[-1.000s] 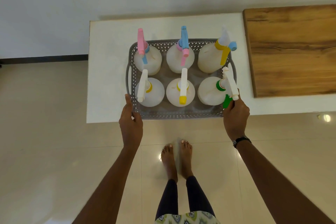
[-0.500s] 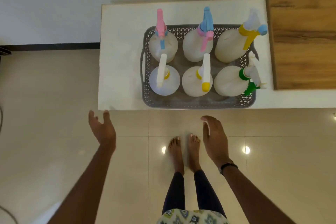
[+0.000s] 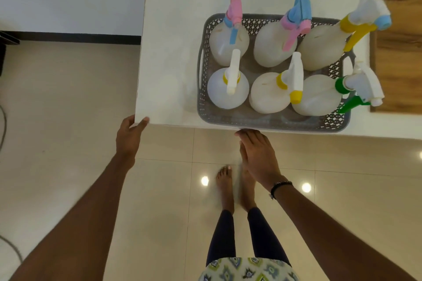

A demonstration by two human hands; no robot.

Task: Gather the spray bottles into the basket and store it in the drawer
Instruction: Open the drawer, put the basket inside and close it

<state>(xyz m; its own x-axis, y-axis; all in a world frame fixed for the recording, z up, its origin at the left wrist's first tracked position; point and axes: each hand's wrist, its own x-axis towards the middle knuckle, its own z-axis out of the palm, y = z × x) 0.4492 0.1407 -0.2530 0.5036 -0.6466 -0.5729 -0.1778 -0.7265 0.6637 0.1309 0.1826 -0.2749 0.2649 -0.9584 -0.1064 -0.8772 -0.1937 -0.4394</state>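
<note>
Six spray bottles [image 3: 228, 89] upright in grey basket [image 3: 271, 124], on white top [image 3: 169, 52], long side facing person. Left hand [image 3: 129, 137] grips top's near-left corner; right hand [image 3: 257, 155], fingers straight, empty, touches front edge just below basket. Right hand nearer.

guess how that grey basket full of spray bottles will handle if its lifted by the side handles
The grey perforated plastic basket probably flexes a little under six white spray bottles. Their tall trigger heads suggest they may wobble or tip if it tilts. How full they are, and so the weight, cannot be told.
</note>
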